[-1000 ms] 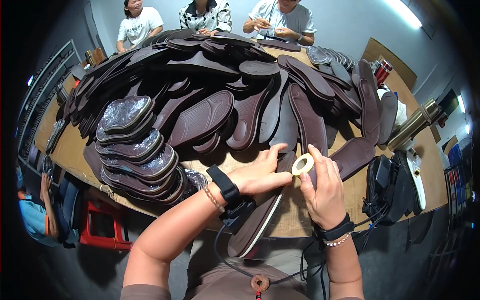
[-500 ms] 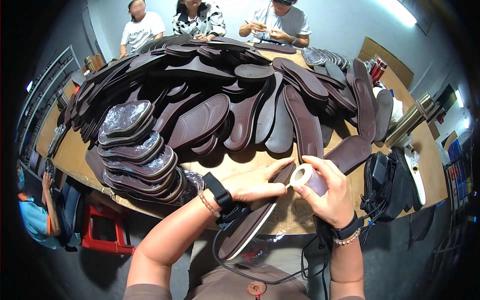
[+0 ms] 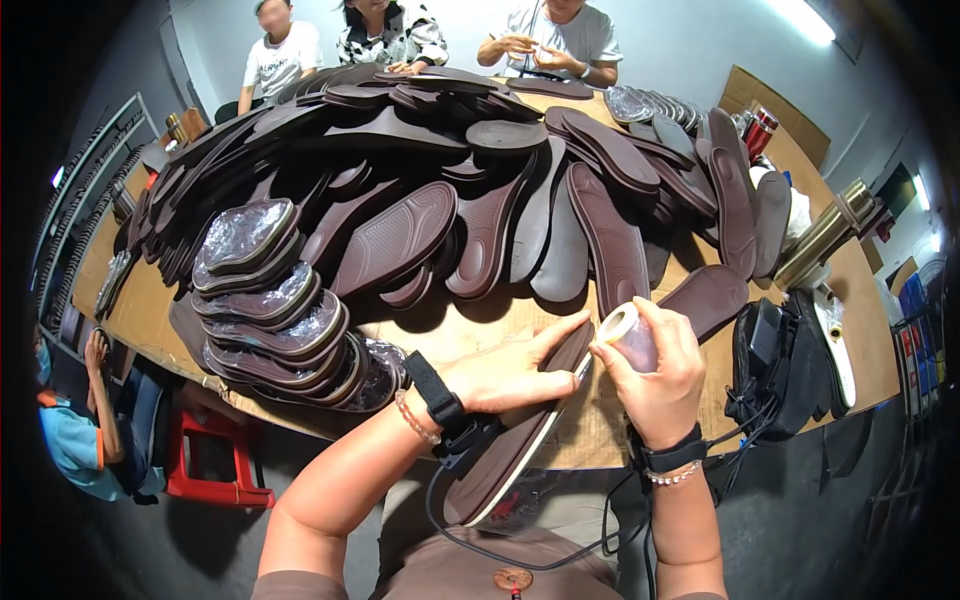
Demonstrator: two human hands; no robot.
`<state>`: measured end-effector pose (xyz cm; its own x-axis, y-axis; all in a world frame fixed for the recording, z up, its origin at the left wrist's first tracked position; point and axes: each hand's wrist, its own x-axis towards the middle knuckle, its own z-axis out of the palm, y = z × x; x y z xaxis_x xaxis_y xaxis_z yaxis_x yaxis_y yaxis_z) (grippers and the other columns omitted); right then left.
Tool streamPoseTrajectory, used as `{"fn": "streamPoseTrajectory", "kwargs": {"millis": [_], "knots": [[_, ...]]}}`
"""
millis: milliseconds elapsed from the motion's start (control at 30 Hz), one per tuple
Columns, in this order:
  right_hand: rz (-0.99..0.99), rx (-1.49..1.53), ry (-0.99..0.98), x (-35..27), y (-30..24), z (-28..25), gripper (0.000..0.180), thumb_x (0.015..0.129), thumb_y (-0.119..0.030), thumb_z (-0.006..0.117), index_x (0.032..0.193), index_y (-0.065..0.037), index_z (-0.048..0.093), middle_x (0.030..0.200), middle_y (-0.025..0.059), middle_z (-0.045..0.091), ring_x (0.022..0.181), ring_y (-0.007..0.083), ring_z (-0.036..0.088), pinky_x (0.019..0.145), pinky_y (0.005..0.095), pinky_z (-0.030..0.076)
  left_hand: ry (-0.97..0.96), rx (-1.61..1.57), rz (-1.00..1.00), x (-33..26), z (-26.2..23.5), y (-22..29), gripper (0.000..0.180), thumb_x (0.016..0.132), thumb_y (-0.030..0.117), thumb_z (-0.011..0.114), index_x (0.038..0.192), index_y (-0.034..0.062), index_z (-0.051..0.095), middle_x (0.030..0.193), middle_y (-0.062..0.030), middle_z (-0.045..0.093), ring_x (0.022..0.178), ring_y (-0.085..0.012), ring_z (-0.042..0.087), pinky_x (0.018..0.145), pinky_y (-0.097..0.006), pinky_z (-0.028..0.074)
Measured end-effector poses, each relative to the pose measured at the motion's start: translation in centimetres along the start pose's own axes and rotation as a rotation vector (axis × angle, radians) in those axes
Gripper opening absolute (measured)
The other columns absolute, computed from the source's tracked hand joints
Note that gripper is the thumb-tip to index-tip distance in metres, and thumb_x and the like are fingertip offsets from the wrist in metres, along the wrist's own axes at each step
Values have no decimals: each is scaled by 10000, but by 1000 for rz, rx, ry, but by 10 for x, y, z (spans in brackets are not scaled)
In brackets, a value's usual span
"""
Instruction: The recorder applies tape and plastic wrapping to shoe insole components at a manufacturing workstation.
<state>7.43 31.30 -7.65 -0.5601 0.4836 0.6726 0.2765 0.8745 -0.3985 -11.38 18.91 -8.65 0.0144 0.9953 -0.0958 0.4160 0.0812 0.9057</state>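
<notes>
A worker's right hand [image 3: 655,370] is closed around a small roll of clear tape [image 3: 628,332], thumb and fingers wrapped about its body with the open ring of the core turned up and to the left, just above the near edge of a wooden table [image 3: 470,335]. The left hand [image 3: 510,372] lies flat, palm down and fingers stretched toward the tape, pressing on a dark brown shoe insole [image 3: 505,445] with a pale edge; the hand grips nothing, and the insole runs from under the fingertips, over the table's edge, down toward the worker's lap. A black strap with a cable circles the left wrist [image 3: 440,400], beside a beaded bracelet, and a black band and a bead bracelet sit on the right wrist. Just left of the left forearm stands a fanned stack of insoles wrapped in clear film [image 3: 280,310]. Beyond the hands, a large heap of unwrapped brown insoles [image 3: 480,190] covers most of the table. To the right lie a black bag [image 3: 775,370] and a metal flask [image 3: 825,240]. Three people [image 3: 400,35] sit at the far side, and another person in a blue shirt [image 3: 75,440] sits low at the left near a red stool [image 3: 215,460].
</notes>
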Motion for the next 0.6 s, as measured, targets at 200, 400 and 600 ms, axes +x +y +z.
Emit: {"fn": "streamPoseTrajectory", "kwargs": {"millis": [200, 400, 600], "knots": [[-45, -71, 38, 0, -3, 3, 611, 709, -182, 951, 1240, -38, 685, 1052, 154, 696, 957, 358, 691, 848, 443, 556, 23, 34, -12, 4, 5, -11, 927, 918, 432, 653, 1679, 106, 235, 1445, -314, 526, 1324, -418, 542, 1129, -465, 416], [-45, -73, 51, 0, -3, 4, 609, 710, -174, 950, 1240, -37, 684, 1054, 155, 693, 962, 354, 688, 848, 438, 555, 56, 44, 23, 5, 8, -15, 938, 908, 488, 643, 1680, 136, 240, 1359, -337, 575, 1260, -468, 589, 1100, -502, 446], [-31, -48, 41, -1, -3, 7, 611, 747, -238, 930, 1261, -23, 679, 1083, 167, 679, 976, 372, 671, 882, 456, 548, 64, 23, 23, 2, 7, -12, 930, 918, 485, 641, 1680, 134, 239, 1386, -347, 561, 1326, -482, 546, 1151, -510, 403]]}}
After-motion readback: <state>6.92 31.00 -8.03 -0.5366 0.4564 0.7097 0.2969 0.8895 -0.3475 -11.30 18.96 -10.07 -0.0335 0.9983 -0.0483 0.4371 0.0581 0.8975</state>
